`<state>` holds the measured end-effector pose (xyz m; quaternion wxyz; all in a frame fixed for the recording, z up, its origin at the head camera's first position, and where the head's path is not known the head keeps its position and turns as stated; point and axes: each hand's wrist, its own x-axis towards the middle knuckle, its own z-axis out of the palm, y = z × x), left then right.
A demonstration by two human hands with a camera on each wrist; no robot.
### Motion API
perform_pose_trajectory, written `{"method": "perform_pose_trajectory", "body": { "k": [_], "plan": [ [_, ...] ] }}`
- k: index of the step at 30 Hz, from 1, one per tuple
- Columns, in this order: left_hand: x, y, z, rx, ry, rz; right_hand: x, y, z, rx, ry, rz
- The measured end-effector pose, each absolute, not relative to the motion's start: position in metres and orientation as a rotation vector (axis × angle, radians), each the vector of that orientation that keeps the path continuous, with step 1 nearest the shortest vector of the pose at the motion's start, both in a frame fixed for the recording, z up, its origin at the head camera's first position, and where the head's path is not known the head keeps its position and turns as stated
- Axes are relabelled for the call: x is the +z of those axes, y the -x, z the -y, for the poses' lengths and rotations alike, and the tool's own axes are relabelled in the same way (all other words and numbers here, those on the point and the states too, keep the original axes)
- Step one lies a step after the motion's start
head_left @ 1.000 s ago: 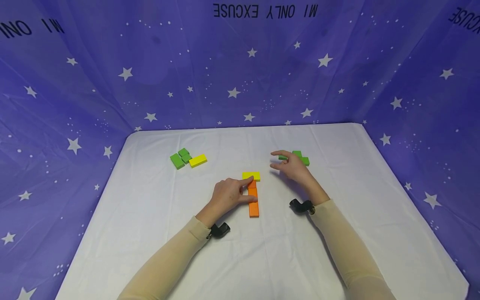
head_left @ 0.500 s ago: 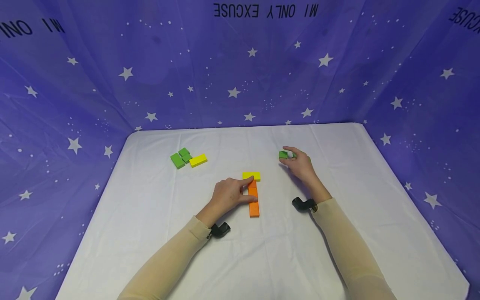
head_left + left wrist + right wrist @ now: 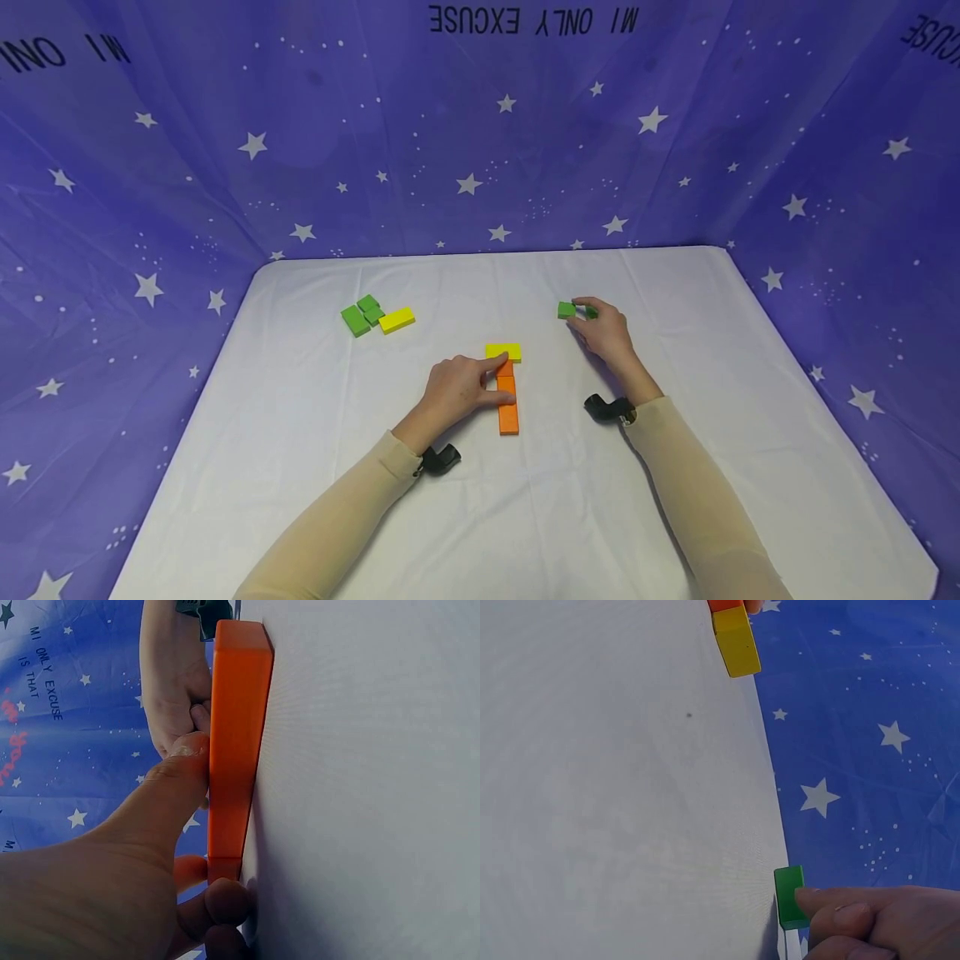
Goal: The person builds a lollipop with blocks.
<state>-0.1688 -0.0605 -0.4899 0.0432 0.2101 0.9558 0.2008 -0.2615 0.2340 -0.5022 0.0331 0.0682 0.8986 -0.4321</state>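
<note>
Right grip (image 3: 606, 332) partly hides green block (image 3: 592, 312); sleeves (image 3: 337, 517) cut off below.

Your right hand (image 3: 606, 332), whose parted fingertips reached left beyond the green block (image 3: 566, 310) a second ago, has since drawn back rightward and now touches that block.

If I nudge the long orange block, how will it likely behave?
The long orange block looks stiff, given its straight, crisp edges. With flat faces, it should slide rather than roll. It lies end to end with the shorter orange block, so a push toward that one would probably shift both.
</note>
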Motion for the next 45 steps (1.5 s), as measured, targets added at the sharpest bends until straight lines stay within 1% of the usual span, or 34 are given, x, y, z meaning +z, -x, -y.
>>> {"method": "perform_pose_trajectory", "body": {
  "k": [24,33,45],
  "plan": [
    [-0.492,0.169,0.061,0.611,-0.665,-2.930,-0.503,0.260,-0.232,-1.278,-0.191,-2.831],
    [-0.492,0.169,0.061,0.603,-0.684,-2.945,-0.495,0.259,-0.226,-1.419,-0.206,-2.740],
    [-0.491,0.169,0.061,0.583,-0.680,-2.945,-0.485,0.252,-0.212,-1.490,-0.124,-2.726]
  ]
}}
